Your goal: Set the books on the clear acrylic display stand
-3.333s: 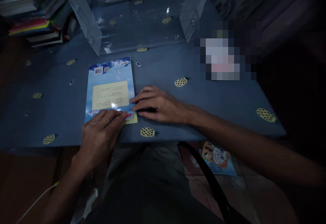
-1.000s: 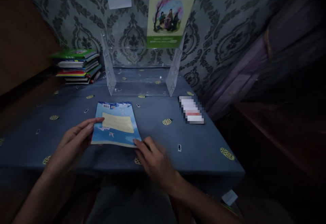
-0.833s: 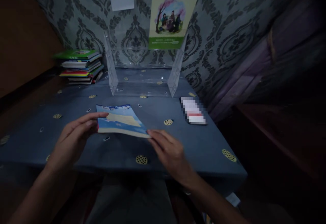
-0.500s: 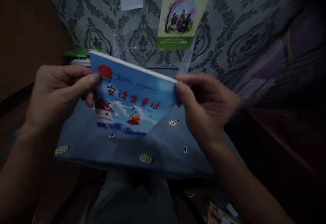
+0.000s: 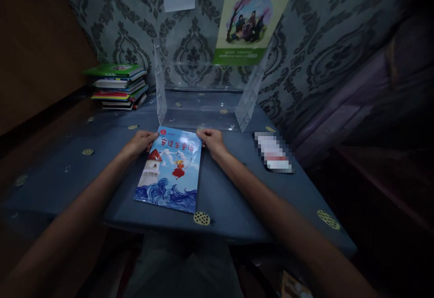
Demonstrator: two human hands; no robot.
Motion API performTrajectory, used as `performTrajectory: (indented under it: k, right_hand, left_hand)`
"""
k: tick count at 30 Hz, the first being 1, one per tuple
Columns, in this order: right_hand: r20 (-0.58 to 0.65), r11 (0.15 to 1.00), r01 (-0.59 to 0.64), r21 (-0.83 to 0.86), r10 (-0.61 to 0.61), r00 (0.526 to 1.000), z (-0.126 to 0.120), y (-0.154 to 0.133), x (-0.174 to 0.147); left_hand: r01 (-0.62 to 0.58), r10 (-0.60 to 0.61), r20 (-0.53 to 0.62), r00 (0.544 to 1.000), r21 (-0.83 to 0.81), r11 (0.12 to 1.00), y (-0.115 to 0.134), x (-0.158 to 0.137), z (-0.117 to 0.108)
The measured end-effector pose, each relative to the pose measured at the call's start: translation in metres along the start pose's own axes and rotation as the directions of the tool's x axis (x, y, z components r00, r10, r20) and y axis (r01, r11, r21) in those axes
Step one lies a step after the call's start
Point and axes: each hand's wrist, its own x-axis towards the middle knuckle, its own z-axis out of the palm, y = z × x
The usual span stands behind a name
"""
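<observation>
A blue paperback book [image 5: 172,167] with red Chinese characters, a flying figure and waves on its cover lies on or just over the table, face up. My left hand [image 5: 140,143] grips its upper left edge, fingers closed. At the upper right corner my right hand [image 5: 213,142] pinches the book, with its fingertips partly hidden. Just beyond the book stands a clear acrylic stand [image 5: 200,118].
A stack of books [image 5: 118,85] sits at the back left of the blue-clothed table [image 5: 111,162]. On the right lies a phone [image 5: 274,152] with a blurred screen. A green-and-cream book [image 5: 251,22] leans above the stand. Patterned wallpaper is behind.
Both hands have carried the book down and away from me, from a raised, tilted position to the tabletop. The phone and the whole book stack now show.
</observation>
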Motion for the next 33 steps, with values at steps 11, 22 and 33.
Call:
performTrajectory:
  k: [11,22,33]
  right_hand:
    - [-0.004,0.994,-0.001,-0.106,0.001,1.0,-0.008,0.017,-0.005]
    - [-0.004,0.985,0.013,-0.171,-0.014,1.0,-0.023,0.01,-0.015]
    - [0.08,0.892,0.179,-0.415,-0.16,0.984,-0.042,0.013,-0.034]
  left_hand:
    - [-0.059,0.108,-0.055,0.993,0.559,0.827,-0.004,0.002,0.002]
    - [-0.54,0.435,0.342,0.833,0.67,0.508,0.012,-0.011,0.053]
    - [-0.634,0.497,0.416,0.761,0.638,0.436,0.027,0.004,0.087]
